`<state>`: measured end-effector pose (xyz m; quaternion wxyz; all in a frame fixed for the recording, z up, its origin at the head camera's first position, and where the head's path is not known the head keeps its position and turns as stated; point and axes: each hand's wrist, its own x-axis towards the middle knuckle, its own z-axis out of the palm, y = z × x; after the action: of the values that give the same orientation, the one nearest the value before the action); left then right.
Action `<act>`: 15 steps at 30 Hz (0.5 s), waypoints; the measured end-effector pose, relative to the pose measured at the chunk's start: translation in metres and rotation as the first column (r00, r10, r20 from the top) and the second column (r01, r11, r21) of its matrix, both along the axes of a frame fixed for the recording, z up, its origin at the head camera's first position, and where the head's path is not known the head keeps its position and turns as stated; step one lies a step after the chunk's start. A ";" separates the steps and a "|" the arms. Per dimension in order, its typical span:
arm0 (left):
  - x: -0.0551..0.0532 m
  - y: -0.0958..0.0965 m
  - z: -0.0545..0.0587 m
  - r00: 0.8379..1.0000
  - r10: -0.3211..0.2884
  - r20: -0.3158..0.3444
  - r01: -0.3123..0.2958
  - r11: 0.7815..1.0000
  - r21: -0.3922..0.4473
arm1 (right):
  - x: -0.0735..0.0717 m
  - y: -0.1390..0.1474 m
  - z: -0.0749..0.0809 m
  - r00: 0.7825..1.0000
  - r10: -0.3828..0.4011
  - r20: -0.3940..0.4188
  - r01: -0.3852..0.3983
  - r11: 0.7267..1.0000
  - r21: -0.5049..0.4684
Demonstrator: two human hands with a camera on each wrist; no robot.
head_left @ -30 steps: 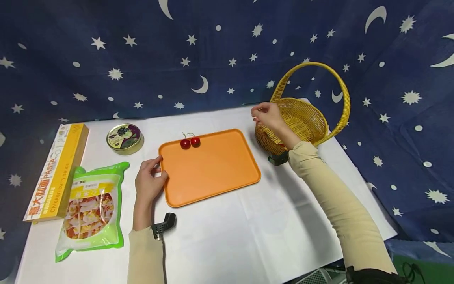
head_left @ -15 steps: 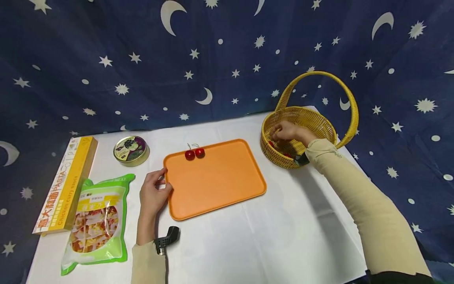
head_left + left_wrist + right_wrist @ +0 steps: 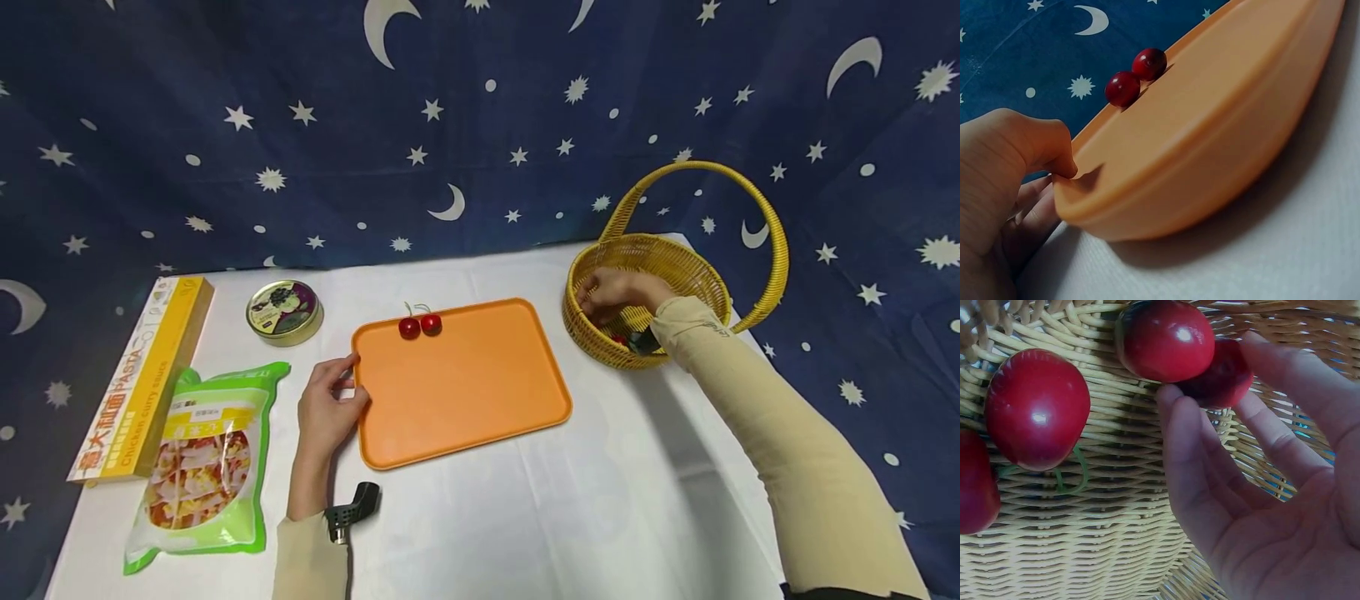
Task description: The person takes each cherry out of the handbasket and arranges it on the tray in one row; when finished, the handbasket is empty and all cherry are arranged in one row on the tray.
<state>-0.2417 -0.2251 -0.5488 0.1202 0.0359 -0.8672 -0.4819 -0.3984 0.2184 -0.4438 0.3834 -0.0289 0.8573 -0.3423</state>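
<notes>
My left hand pinches the left rim of an orange tray, thumb on the inside and fingers below the rim, as the left wrist view shows. A joined pair of red cherries with green stems lies at the tray's far edge. My right hand is down inside a yellow wicker basket. In the right wrist view its thumb and fingertips pinch a dark red cherry, which touches another cherry. Two more cherries with a green stem lie on the weave to the left.
Left of the tray are a round tin, a yellow pasta box and a green food bag. The basket's tall handle arches up on the right. A dark star-patterned cloth hangs behind the white table.
My right hand has gone from above the basket's left rim down into the basket, where it now grips a cherry. My left hand stays on the tray's rim. The head view has shifted slightly.
</notes>
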 end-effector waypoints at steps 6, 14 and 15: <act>0.002 -0.001 0.000 1.000 -0.002 0.005 0.002 1.000 0.005 | 0.008 0.002 0.005 0.999 0.031 -0.025 -0.032 0.999 -0.027; -0.001 -0.003 0.000 1.000 -0.005 -0.001 0.005 1.000 -0.015 | 0.017 0.006 0.024 0.993 -0.019 -0.120 0.006 0.995 -0.102; -0.002 -0.004 0.000 1.000 -0.006 0.003 0.006 1.000 -0.018 | 0.018 0.006 0.027 0.991 -0.031 -0.132 0.016 0.994 -0.113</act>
<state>-0.2432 -0.2287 -0.5489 0.1178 0.0331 -0.8718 -0.4744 -0.3804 0.2243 -0.4171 0.3189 -0.0628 0.8609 -0.3914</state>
